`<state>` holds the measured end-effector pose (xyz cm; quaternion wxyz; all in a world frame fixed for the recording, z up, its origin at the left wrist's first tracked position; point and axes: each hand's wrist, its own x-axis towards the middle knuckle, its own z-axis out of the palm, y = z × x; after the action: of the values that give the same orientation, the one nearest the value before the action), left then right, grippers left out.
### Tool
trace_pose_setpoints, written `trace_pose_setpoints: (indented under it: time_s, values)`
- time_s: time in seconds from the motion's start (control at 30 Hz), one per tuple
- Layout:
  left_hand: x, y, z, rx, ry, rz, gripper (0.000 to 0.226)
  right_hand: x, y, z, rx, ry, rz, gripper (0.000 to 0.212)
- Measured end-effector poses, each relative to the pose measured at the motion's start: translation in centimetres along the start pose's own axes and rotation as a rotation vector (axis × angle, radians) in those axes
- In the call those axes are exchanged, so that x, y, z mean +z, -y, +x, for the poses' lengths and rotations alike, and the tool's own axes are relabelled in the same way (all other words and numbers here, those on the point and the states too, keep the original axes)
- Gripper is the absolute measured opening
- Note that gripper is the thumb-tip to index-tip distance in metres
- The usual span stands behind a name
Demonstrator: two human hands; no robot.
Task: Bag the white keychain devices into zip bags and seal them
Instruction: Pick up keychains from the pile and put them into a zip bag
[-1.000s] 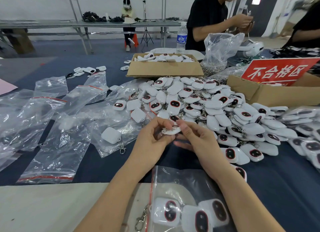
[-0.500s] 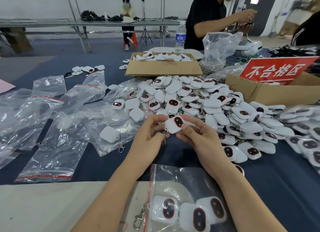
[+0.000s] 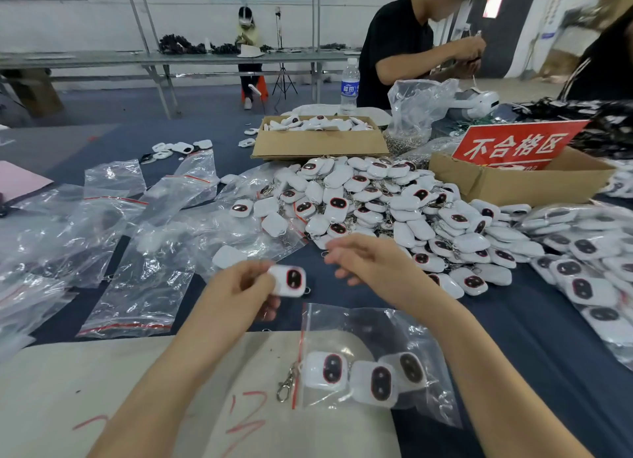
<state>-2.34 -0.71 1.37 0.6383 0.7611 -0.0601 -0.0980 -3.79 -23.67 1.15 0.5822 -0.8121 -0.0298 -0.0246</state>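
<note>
The task item under handling, a white rounded-square plastic keychain device with a dark oval face ringed in red, is pinched at its left edge by the thumb and curled fingers of the left hand, face up and raised above the counter, which is covered in dark blue cloth. The right hand is just to the right of the device, apart from it, fingers loosely spread and grasping nothing; it is blurred. Directly nearer the person lies a clear plastic zip bag with a red strip at its mouth, flat, partly on the blue cloth and partly on a beige sheet marked in red. It contains three white devices side by side, faces up; a metal clasp protrudes from the bag's mouth at the left. Beyond the hands is a large loose pile of the same white devices, some face up, some face down, with key rings among them. To the left lie many clear zip bags, overlapping. At the far right edge lie filled bags of devices. Behind the pile, a shallow brown cardboard box holds further white devices. A second brown cardboard box to the right carries a red sign with white characters; its contents cannot be made out. Between the boxes a clear plastic sack holds small metal parts.
</note>
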Motion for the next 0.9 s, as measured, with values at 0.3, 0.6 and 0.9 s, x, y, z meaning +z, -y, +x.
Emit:
trace_pose_setpoints:
  time_s: [0.3, 0.6, 0.9]
  values:
    - [-0.2, 2.5, -4.8, -0.171, 0.021, -0.011, 0.015, 2.1, 1.6, -0.1, 0.132, 0.385, -0.529, 0.029]
    - [2.4, 1.0, -4.9, -0.221, 0.081, -0.084, 0.009, 2.0, 1.3, -0.5, 0.121, 0.318, -0.467, 0.017]
    - [3.5, 0.9, -5.7, -0.033, 0.244, 0.254, 0.033, 2.3, 1.5, -1.0, 0.060, 0.290, -0.377, 0.017]
